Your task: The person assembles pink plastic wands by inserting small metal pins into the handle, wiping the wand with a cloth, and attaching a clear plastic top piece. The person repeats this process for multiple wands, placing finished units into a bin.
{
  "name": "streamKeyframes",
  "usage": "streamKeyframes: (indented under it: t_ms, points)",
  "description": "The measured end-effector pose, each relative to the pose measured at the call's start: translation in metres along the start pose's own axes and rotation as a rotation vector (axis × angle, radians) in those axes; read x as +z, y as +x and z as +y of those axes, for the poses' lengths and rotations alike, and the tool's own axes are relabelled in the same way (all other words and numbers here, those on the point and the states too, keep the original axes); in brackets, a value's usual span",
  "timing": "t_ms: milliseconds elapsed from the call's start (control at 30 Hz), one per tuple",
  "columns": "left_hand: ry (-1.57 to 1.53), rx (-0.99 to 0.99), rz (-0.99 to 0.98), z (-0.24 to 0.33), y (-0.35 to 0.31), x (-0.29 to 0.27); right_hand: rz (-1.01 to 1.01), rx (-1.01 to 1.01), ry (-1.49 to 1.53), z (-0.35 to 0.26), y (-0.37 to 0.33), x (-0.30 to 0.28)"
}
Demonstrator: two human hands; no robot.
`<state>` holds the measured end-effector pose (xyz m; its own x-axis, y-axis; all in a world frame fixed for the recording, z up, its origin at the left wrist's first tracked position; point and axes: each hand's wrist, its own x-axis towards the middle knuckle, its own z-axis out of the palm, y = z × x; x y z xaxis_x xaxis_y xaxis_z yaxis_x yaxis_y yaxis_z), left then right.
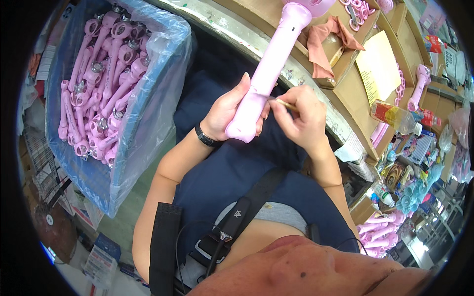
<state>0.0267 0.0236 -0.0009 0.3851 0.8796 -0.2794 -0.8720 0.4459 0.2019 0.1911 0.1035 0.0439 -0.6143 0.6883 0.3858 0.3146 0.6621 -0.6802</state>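
Observation:
A long pale pink plastic wand (278, 52) slants across the middle, its wide flared end toward me and its rounder head running out at the top edge. My left hand (226, 109) is wrapped round the lower part of the handle, thumb along its side. In a pinch, my right hand (307, 114) holds a thin tan stick-like tool (285, 104), whose dark fine tip meets the wand's side just above my left fingers. What kind of tip it is, I cannot make out.
At left stands a blue crate (183, 37) lined with clear plastic, holding many pink wands (101, 84). Cardboard trays on the bench hold an orange cloth (321, 47), a yellow sheet (377, 66) and pink rings (360, 14). A clear bottle (406, 121) lies at right; more pink parts (379, 234) sit lower right.

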Motion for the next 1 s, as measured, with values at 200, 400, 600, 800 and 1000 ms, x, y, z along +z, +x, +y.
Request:
streamKeyframes:
  t_ms: [200, 400, 600, 800, 1000]
  points:
    - [0.06, -0.013, 0.051, 0.001, 0.0, -0.001, -0.006, -0.068, 0.057, 0.006, -0.002, 0.004]
    - [-0.006, -0.017, 0.034, 0.001, -0.001, 0.0, 0.054, -0.068, 0.065, 0.009, -0.001, 0.005]
    - [0.082, -0.009, 0.046, 0.0, -0.001, 0.0, 0.033, -0.037, 0.008, 0.01, 0.0, 0.002]
    - [0.05, -0.007, 0.059, 0.0, -0.002, 0.0, 0.125, 0.002, 0.031, -0.004, -0.003, -0.003]
    - [0.107, 0.033, 0.084, -0.001, 0.0, 0.005, -0.102, -0.05, 0.179, -0.019, -0.019, 0.002]
